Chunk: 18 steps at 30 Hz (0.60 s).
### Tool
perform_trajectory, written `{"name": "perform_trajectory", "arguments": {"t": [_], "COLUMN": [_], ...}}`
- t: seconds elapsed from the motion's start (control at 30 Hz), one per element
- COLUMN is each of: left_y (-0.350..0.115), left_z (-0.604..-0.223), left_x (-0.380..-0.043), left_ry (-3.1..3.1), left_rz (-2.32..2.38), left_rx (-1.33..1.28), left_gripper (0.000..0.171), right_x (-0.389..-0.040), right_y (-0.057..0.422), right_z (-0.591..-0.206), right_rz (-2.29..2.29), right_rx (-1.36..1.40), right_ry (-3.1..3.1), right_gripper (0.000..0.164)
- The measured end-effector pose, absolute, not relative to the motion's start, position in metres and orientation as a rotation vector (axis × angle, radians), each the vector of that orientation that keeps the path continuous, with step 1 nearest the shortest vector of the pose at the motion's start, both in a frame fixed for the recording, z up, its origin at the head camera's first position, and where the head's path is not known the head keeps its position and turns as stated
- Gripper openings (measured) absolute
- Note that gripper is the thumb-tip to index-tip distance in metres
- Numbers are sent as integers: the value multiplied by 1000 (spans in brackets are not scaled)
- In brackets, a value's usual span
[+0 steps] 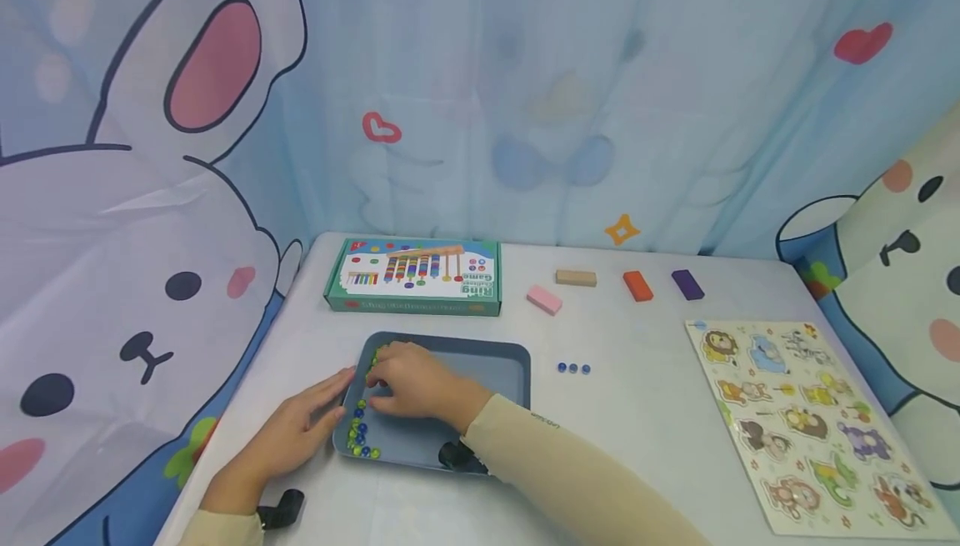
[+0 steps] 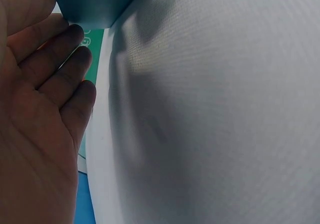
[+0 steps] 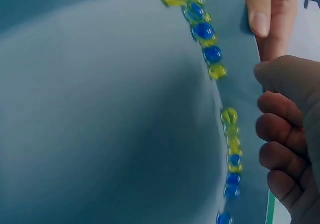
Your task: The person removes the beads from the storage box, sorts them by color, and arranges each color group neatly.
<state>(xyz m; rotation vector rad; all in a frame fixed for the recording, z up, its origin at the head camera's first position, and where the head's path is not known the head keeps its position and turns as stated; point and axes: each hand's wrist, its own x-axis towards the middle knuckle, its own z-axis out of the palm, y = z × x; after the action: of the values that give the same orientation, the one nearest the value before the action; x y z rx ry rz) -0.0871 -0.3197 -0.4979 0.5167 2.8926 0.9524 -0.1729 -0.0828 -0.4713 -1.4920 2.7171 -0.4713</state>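
A grey-blue tray (image 1: 480, 367) lies on the white table with small blue and yellow-green glass marbles (image 1: 359, 431) lined along its left wall. My right hand (image 1: 416, 381) is over the tray's left part, its fingers bent beside the row, thumb apart from the index finger. In the right wrist view its fingers (image 3: 280, 129) reach the wall near the marbles (image 3: 233, 159); no marble shows between them. My left hand (image 1: 296, 429) rests at the tray's outer left side, fingers nearly straight. The left wrist view shows its fingertips against the tray wall (image 2: 102, 6).
Three blue marbles (image 1: 573, 368) sit in a row right of the tray. Behind it lies a ring game box (image 1: 416, 308). Pink (image 1: 544, 299), tan (image 1: 576, 278), orange (image 1: 638, 286) and purple (image 1: 687, 284) blocks lie further right, with an animal puzzle board (image 1: 817, 429) at the right edge.
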Motion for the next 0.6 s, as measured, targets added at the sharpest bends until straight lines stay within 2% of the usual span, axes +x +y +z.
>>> {"name": "perform_trajectory", "arguments": {"t": [0.27,0.6], "left_y": [-321,-321], "left_z": [-502,-503], "left_x": [-86,-86], "left_ry": [2919,2909], "left_rz": [963,973], "left_rx": [535,534], "left_gripper": [54,55], "right_x": [-172,-174], "right_y": [-102,-111], "right_z": [-473,-479], "right_rz": [-388,-362], "right_rx": [-1566,-1553], "right_ry": [2612,2553], "right_gripper": [26,17]}}
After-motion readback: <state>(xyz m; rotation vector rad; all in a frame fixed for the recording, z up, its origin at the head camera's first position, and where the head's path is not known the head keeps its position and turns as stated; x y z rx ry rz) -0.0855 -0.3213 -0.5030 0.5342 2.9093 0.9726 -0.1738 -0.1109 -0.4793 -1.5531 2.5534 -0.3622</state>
